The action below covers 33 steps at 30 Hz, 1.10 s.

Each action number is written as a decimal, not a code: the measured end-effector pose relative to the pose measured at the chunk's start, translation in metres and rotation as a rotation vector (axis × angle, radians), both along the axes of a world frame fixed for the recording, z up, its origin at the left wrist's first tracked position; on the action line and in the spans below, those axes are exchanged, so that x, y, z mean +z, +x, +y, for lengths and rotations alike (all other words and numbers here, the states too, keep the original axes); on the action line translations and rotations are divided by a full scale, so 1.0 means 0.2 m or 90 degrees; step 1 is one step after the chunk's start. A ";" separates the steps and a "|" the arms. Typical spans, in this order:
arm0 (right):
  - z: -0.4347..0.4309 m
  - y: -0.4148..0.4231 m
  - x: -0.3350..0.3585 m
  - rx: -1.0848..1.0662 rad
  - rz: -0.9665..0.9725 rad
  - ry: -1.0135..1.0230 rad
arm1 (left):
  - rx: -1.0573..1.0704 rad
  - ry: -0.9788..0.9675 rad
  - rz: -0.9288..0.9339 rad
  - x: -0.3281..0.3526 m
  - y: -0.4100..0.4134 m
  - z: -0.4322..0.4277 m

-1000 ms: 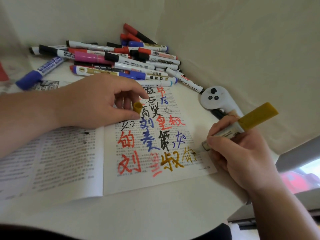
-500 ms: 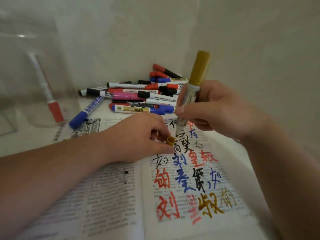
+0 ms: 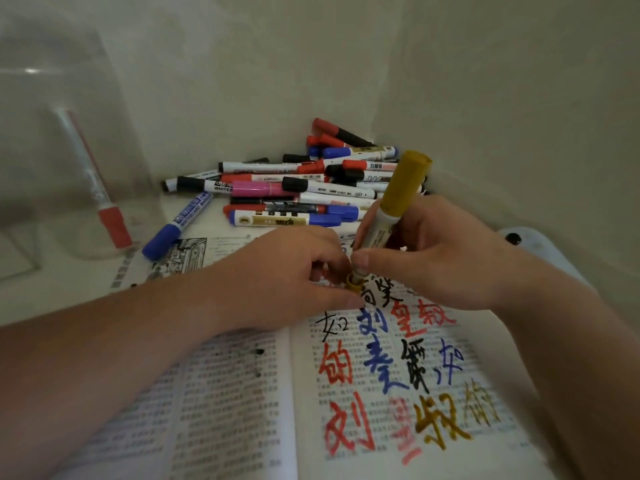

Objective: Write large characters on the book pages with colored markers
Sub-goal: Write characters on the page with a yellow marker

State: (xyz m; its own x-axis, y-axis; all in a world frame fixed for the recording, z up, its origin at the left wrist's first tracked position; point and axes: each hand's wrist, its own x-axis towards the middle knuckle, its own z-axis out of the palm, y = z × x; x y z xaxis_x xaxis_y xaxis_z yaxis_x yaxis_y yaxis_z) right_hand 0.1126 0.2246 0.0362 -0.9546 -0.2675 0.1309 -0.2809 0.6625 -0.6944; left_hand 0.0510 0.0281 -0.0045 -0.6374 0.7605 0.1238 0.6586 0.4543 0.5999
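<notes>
Pinching round yellow cap [image 3: 353, 285], left hand [image 3: 284, 275]; right hand [image 3: 433, 258] clamped round cylindrical yellow marker [image 3: 401, 199], tip seemingly inside.

A plain indoor writing corner is shown, of the kind found in a home study or a small office; which of the two cannot be told. A white worktop [image 3: 69, 296] is set into the angle where two bare, off-white walls [image 3: 207, 81] meet. A loose pile of whiteboard markers [image 3: 294, 192] is heaped against that angle, and an open printed book [image 3: 242, 410] is spread before it. A clear container [image 3: 138, 188] with one red-capped marker [image 3: 95, 181] inside is stood at the left.
</notes>
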 end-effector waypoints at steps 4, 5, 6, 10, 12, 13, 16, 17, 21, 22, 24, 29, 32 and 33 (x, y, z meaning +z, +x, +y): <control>0.00 0.00 -0.01 -0.002 0.020 0.015 | -0.015 0.014 -0.016 0.00 0.00 0.00; -0.01 0.00 -0.01 -0.001 0.026 0.019 | -0.018 0.019 -0.021 0.01 0.00 -0.01; -0.01 0.00 -0.01 0.000 0.032 0.022 | -0.021 0.025 -0.025 0.01 0.01 -0.01; 0.00 0.00 -0.02 0.013 0.026 0.040 | -0.025 0.040 -0.040 0.01 0.01 -0.01; 0.00 0.00 -0.02 0.016 0.019 0.060 | -0.031 0.036 -0.029 0.01 0.01 0.00; 0.00 0.00 -0.02 0.013 0.018 0.067 | -0.034 0.038 -0.026 0.01 0.01 0.00; 0.00 -0.01 -0.02 -0.003 0.005 0.064 | -0.037 0.036 -0.027 0.00 0.00 0.00; 0.00 -0.01 -0.02 -0.010 -0.003 0.060 | -0.038 0.035 -0.026 0.00 0.00 0.00; -0.01 0.01 -0.01 -0.027 -0.023 0.067 | -0.048 0.051 -0.022 0.00 0.00 0.00; -0.02 0.00 -0.01 -0.030 -0.021 0.075 | -0.050 0.055 -0.016 -0.01 -0.01 0.00; -0.03 0.02 0.00 -0.038 -0.016 0.082 | -0.053 0.064 -0.006 -0.01 -0.01 0.00; -0.05 0.04 -0.03 -0.114 0.017 0.098 | -0.047 0.046 0.002 -0.01 0.00 -0.01; -0.05 0.01 -0.07 -0.179 0.118 -0.061 | -0.018 0.052 -0.004 0.00 0.00 0.00; -0.05 0.00 -0.08 -0.197 0.152 -0.144 | -0.016 0.049 -0.002 0.01 0.01 0.00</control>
